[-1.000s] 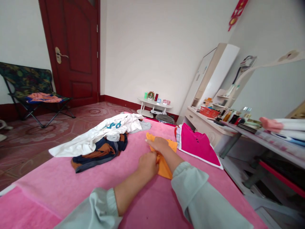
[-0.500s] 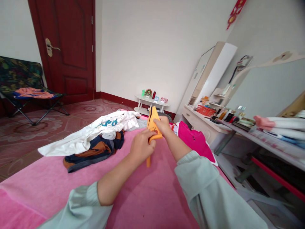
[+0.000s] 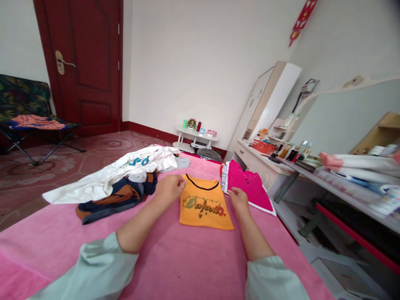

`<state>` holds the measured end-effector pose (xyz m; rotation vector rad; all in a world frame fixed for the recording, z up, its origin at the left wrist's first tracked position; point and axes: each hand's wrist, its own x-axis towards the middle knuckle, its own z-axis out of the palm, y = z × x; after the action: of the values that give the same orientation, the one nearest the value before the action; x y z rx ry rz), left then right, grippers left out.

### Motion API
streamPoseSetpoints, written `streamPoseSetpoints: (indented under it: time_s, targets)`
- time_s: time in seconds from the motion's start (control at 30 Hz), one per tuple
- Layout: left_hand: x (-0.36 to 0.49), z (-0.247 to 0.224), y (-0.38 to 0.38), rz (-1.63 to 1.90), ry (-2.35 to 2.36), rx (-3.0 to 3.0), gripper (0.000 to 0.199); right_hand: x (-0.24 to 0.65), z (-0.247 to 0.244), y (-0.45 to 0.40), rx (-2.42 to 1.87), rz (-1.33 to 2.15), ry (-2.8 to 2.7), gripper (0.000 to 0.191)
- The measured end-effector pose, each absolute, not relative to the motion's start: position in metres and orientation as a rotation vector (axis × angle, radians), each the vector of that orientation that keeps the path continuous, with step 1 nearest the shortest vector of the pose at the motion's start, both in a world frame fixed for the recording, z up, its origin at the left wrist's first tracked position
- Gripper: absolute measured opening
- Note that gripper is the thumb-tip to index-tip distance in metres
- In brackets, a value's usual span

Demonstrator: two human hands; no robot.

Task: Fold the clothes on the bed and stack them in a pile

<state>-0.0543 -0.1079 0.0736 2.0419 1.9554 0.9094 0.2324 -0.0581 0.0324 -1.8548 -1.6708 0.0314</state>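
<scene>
A yellow T-shirt [image 3: 203,208] with a dark neckband and printed lettering lies folded flat, front up, on the pink bed cover [image 3: 187,266]. At its upper left corner my left hand [image 3: 170,189] is closed, thumb and fingers pinching the shoulder edge. My right hand [image 3: 240,201] is just off the shirt's right edge, fingers loosely bent and slightly apart, holding nothing. Right behind that hand lies a magenta top [image 3: 250,183] with white trim, on other folded clothes.
To the left are a loose white shirt [image 3: 125,168] and a navy-and-brown garment [image 3: 120,193]. Further off stand a folding chair [image 3: 25,100] with clothing on it and a low white table [image 3: 195,133]. A dressing table [image 3: 250,154] and a cluttered glass-topped table [image 3: 346,191] line the right side.
The yellow T-shirt, held up bunched between both hands before, now lies flat on the bed. My hands have moved apart to its two sides, and the right one has let go.
</scene>
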Motion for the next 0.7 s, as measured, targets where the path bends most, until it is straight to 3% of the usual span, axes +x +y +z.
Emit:
streamPoseSetpoints:
  time_s: [0.33, 0.7]
  targets:
    - [-0.059, 0.037, -0.092, 0.674, 1.868, 1.713, 0.022, 0.227, 0.029, -0.076, -2.135, 0.319, -1.746, 0.03]
    - [-0.031, 0.023, -0.097, 0.844, 1.717, 1.6, 0.05, 0.208, 0.026, -0.081, -2.145, 0.127, -1.753, 0.014]
